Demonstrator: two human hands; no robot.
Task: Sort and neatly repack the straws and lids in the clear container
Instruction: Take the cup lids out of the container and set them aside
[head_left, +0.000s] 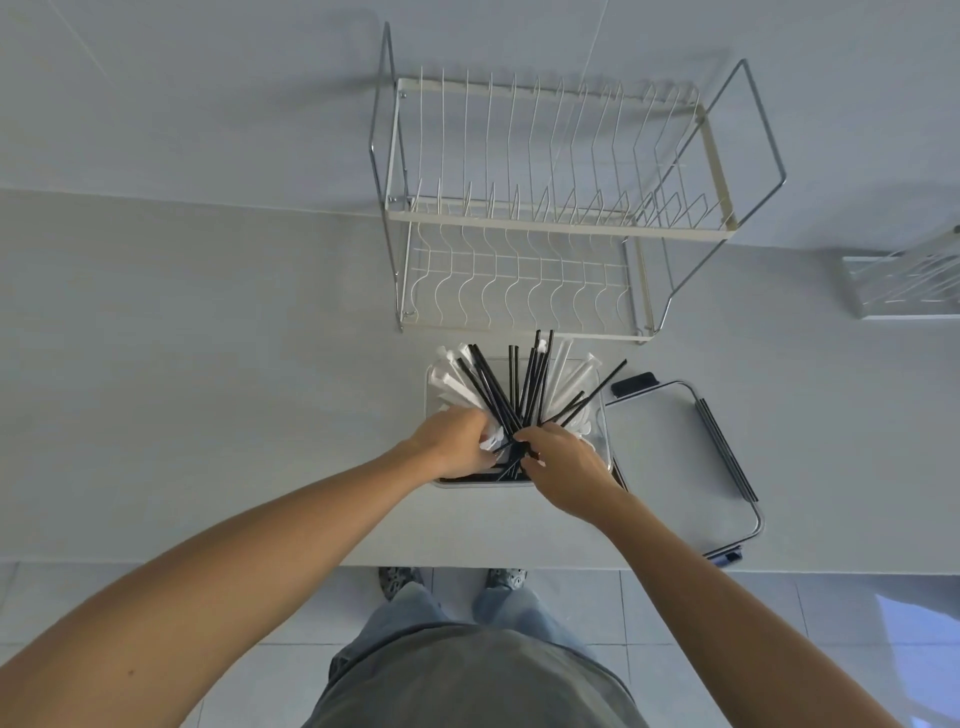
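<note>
A clear container (429, 384) stands on the white counter near its front edge. Several black straws (522, 387) fan up and out of it, mixed with white paper-wrapped straws (456, 379). My left hand (454, 439) reaches into the container's left side, fingers closed around white wrapped straws. From the right, my right hand (558, 460) pinches the lower ends of the black straws where they cross. No lids can be made out; the container's bottom is hidden by my hands.
The container's clear cover (670, 457) with dark clips lies flat just right of it. A two-tier wire dish rack (550, 218) stands behind the container against the wall. Another metal rack (904, 283) sits at the far right edge.
</note>
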